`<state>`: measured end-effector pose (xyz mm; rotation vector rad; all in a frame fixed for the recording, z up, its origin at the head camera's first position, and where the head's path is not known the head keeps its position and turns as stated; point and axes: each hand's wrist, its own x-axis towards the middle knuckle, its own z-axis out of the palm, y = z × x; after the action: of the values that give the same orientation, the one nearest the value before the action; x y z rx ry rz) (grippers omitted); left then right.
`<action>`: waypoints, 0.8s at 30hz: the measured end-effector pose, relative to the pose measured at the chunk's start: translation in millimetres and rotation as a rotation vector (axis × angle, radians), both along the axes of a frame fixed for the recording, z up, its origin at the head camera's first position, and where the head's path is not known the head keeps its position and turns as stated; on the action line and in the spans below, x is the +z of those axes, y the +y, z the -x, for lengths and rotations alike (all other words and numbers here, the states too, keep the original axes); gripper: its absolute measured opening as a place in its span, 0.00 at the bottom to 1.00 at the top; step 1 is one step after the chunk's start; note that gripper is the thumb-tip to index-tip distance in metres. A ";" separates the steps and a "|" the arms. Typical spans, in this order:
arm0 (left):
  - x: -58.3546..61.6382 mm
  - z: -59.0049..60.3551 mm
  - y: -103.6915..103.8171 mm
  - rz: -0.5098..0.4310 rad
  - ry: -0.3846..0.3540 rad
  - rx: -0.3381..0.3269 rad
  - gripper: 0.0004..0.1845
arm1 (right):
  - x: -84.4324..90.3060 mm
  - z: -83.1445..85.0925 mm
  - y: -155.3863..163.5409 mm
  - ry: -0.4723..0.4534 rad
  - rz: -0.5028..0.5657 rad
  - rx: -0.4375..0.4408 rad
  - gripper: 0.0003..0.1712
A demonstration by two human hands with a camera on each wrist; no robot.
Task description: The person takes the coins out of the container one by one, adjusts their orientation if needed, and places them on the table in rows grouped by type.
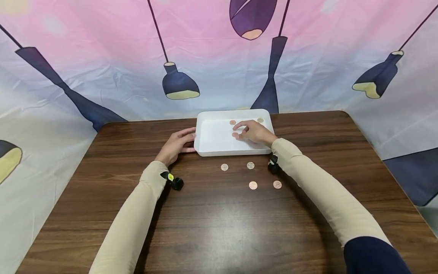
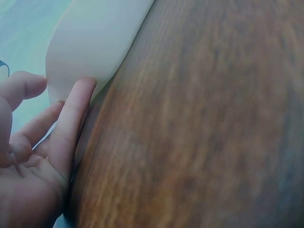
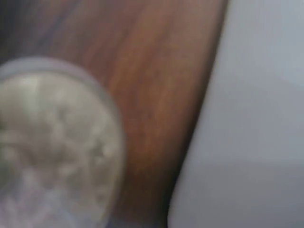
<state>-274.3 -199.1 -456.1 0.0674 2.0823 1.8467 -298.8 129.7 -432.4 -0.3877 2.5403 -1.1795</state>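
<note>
A white rectangular tray (image 1: 215,133) stands near the table's far edge. My left hand (image 1: 176,144) rests at its left side, fingers extended with the tips at the tray wall; in the left wrist view these fingers (image 2: 71,123) lie against the white side. My right hand (image 1: 254,132) reaches over the tray's right half, thumb and index finger apart. Right at the thumb tip is a small coppery disc (image 1: 235,135), like a coin. Farther back in the tray lie a coppery coin (image 1: 232,122) and a paler coin (image 1: 260,120).
Several coins lie before the tray, among them one coin (image 1: 224,167) at left and another coin (image 1: 277,184) at right. A blurred coin (image 3: 57,142) looms large in the right wrist view. Behind the wooden table (image 1: 212,228) hangs a lamp-patterned cloth (image 1: 219,83).
</note>
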 end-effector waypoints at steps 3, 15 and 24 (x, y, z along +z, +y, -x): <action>2.1 -1.3 -1.9 0.001 0.004 0.007 0.31 | 2.1 0.8 -2.0 -0.043 0.042 0.012 0.18; 0.7 -3.5 -1.8 0.008 0.000 0.015 0.31 | 8.1 5.8 -11.1 -0.096 -0.024 0.063 0.09; 0.4 -3.3 3.3 -0.004 0.004 0.016 0.30 | 8.6 -1.4 -7.9 0.062 -0.189 0.134 0.13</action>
<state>-271.0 -195.7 -455.7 0.0564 2.0884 1.8610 -297.4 121.8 -423.8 -0.5456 2.6044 -0.8837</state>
